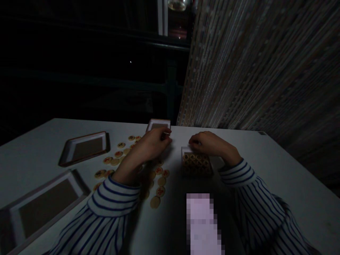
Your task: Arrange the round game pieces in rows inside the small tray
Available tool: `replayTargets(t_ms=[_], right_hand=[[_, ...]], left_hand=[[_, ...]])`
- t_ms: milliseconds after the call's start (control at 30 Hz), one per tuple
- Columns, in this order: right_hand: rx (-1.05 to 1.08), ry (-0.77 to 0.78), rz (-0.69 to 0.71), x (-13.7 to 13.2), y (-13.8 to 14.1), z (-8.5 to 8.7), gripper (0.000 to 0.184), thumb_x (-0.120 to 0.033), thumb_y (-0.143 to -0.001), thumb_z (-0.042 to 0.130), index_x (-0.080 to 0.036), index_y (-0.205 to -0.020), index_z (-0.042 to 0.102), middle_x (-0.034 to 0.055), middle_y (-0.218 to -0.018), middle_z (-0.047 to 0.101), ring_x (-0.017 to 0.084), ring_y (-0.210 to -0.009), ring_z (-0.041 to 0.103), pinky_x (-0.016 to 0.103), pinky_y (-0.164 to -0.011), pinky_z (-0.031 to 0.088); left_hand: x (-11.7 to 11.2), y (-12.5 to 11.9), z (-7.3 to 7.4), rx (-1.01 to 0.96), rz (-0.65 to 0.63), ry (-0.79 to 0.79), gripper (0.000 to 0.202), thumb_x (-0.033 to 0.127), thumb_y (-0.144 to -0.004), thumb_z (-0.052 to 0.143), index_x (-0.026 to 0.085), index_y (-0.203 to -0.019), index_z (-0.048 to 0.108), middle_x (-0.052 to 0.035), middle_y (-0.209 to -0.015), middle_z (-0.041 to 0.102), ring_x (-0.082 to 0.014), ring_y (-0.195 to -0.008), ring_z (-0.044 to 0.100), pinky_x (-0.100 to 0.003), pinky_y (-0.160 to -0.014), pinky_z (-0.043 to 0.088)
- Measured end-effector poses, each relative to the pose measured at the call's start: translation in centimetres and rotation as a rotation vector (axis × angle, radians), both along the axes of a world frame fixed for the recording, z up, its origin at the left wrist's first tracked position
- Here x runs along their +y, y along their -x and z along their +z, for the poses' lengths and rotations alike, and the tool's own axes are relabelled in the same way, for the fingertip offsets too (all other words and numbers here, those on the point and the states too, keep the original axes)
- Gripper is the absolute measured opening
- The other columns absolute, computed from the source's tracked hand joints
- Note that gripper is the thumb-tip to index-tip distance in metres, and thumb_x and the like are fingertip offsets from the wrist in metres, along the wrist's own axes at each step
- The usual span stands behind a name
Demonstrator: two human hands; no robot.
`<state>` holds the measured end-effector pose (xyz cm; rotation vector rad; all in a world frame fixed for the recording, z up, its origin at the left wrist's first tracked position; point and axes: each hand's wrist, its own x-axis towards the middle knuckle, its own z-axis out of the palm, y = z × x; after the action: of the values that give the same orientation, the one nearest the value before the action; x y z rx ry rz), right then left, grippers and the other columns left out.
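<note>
My left hand [155, 144] hovers over the table among round wooden Chinese chess pieces [160, 191], its fingers curled toward the thumb. A thin pale edge shows at the fingertips, too small to name. My right hand [209, 143] is above the far right corner of a small open box [186, 150], fingers bent inward; whatever they hold, if anything, is hidden. Rows of chess pieces [196, 161] lie inside that box. Loose pieces, some with red characters, some with dark ones and some blank, spread under and around my left forearm.
Shallow trays stand on the white table [265, 184]: one [107, 141] at left, a larger one [79, 180] at near left, another [159, 121] beyond my left hand. A pixelated pink rectangle [203, 223] is at the near middle. A string curtain [228, 71] hangs behind the table.
</note>
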<state>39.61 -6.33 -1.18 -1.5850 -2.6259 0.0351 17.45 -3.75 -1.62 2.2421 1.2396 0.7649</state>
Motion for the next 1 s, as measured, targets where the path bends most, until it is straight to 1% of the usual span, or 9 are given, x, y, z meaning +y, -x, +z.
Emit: replayTargets(t_ms=[167, 333, 533, 800, 867, 1000], right_hand=[[0.018, -0.07, 0.003, -0.8, 0.4, 1.3, 0.024, -0.022, -0.082, 0.044, -0.018, -0.094, 0.065, 0.0051, -0.091, 0.068, 0.016, -0.083, 0.06, 0.025, -0.072, 0.039], [0.05, -0.11, -0.005, -1.3, 0.9, 1.9, 0.025, -0.022, -0.083, 0.043, -0.017, -0.095, 0.064, 0.0055, -0.09, 0.068, 0.016, -0.083, 0.06, 0.024, -0.073, 0.039], [0.057, -0.125, -0.044, -1.4, 1.1, 2.2, 0.027, -0.023, -0.085, 0.042, -0.016, -0.098, 0.064, 0.0071, -0.094, 0.067, 0.017, -0.084, 0.059, 0.025, -0.073, 0.039], [0.089, -0.174, -0.026, -1.5, 1.1, 2.3, 0.027, -0.025, -0.086, 0.041, -0.015, -0.097, 0.064, 0.0079, -0.094, 0.067, 0.017, -0.085, 0.058, 0.026, -0.076, 0.039], [0.102, -0.195, -0.024, -1.5, 1.2, 2.3, 0.027, -0.025, -0.086, 0.041, -0.015, -0.097, 0.063, 0.0079, -0.093, 0.066, 0.018, -0.086, 0.058, 0.027, -0.076, 0.039], [0.127, -0.229, -0.003, -1.6, 1.3, 2.4, 0.027, -0.024, -0.086, 0.04, -0.014, -0.097, 0.063, 0.0076, -0.094, 0.066, 0.018, -0.087, 0.058, 0.028, -0.078, 0.038]], left_hand=[[0.1, 0.3, 0.4, -0.018, 0.009, 0.005, 0.034, 0.032, -0.075, 0.051, 0.016, -0.104, 0.058, -0.0065, -0.092, 0.066, -0.0182, -0.081, 0.062, -0.029, -0.071, 0.046], [0.4, 0.8, 0.5, -0.059, 0.023, -0.001, 0.035, 0.035, -0.075, 0.052, 0.016, -0.103, 0.059, -0.0068, -0.095, 0.067, -0.019, -0.086, 0.061, -0.029, -0.074, 0.046], [0.5, 1.1, 0.7, -0.082, 0.034, 0.025, 0.036, 0.038, -0.075, 0.052, 0.017, -0.104, 0.06, -0.006, -0.092, 0.068, -0.0185, -0.082, 0.062, -0.029, -0.072, 0.047], [0.4, 1.5, 1.3, -0.11, 0.044, -0.003, 0.032, 0.037, -0.074, 0.053, 0.017, -0.097, 0.063, -0.0048, -0.089, 0.068, -0.0177, -0.08, 0.062, -0.028, -0.072, 0.048], [0.3, 1.7, 1.6, -0.127, 0.06, -0.019, 0.032, 0.037, -0.074, 0.053, 0.017, -0.096, 0.064, -0.0043, -0.089, 0.068, -0.0177, -0.08, 0.062, -0.028, -0.074, 0.048], [0.1, 2.3, 2.4, -0.149, 0.131, -0.017, 0.035, 0.037, -0.072, 0.055, 0.015, -0.097, 0.064, -0.0054, -0.09, 0.068, -0.019, -0.082, 0.061, -0.03, -0.076, 0.048]])
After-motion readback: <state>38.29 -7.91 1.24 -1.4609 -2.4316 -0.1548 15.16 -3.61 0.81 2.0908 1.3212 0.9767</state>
